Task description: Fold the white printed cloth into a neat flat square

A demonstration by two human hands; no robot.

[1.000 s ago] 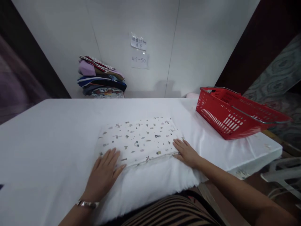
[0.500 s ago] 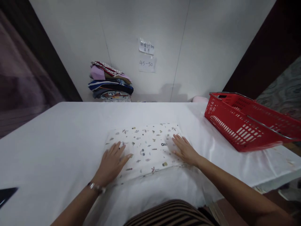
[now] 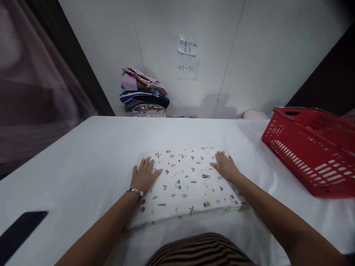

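Observation:
A folded white cloth point(image 3: 185, 184) with small printed figures lies flat on the white-covered table point(image 3: 105, 147) in front of me. My left hand point(image 3: 143, 175) rests open on its left edge, fingers spread and pointing away from me. On the far right part of the cloth lies my right hand point(image 3: 225, 165), also open, palm down. Neither hand grips anything. A bracelet point(image 3: 135, 191) circles my left wrist. The cloth's near edge shows several layers.
A red plastic basket point(image 3: 302, 151) stands on the right of the table. At the left front lies a dark flat object point(image 3: 22, 234). Beyond the far edge is a stack of folded fabrics point(image 3: 144, 92) against the wall, under two paper notes point(image 3: 188, 68).
The view has turned left, so everything appears further right. Both hands have slid a little toward the cloth's far side, staying flat and open.

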